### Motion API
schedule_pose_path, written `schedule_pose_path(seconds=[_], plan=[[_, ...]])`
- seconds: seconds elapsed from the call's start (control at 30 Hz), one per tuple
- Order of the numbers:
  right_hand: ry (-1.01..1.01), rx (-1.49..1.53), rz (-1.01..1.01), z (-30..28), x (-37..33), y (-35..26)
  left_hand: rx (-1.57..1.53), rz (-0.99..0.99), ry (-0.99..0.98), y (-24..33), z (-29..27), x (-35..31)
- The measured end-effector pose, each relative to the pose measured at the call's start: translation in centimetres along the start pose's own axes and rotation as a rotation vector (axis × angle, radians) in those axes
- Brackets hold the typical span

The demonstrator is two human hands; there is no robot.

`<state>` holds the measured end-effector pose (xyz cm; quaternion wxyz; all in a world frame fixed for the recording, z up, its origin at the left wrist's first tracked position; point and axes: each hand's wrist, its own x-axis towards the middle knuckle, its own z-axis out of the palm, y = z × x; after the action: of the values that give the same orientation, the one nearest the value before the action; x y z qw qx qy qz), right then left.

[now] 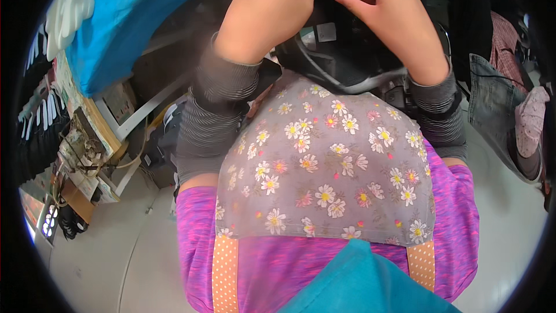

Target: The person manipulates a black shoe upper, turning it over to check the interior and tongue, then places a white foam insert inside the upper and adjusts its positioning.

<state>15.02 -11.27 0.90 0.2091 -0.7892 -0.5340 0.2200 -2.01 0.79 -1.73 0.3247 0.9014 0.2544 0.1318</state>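
Both my hands are at the top, over a dark round opening with a shiny grey curved rim (347, 88). My left hand (266, 11) is closed, thumb and fingers pinching the edge of a thin black piece whose kind I cannot make out. My right hand (399, 20) hovers at the other side of it. Its thumb points left, apart from the half-curled fingers, with nothing visible between them. A small white label (326, 32) shows on the dark surface between my hands. Dark striped sleeve covers (223, 90) sit on both forearms.
A grey floral apron (324, 162) covers my lap. Large blue material (124, 17) hangs at upper left, beside a white frame (147, 107). Dark garments with white tags (43, 110) hang at far left. Jeans (495, 101) and pinkish cloth (530, 119) lie at right.
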Motion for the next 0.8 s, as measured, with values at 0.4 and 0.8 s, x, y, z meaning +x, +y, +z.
schedule_pose_path(seconds=[0.4, 0.8], plan=[[-0.15, -0.002, -0.238, 4.6, -3.2, 2.3, -0.134, -0.293, -0.119, 2.5, 0.1, -2.3], [-0.001, -0.268, -0.428, 0.5, -2.6, 1.9, -0.195, -0.218, -0.222, 0.4, -0.8, -4.6]])
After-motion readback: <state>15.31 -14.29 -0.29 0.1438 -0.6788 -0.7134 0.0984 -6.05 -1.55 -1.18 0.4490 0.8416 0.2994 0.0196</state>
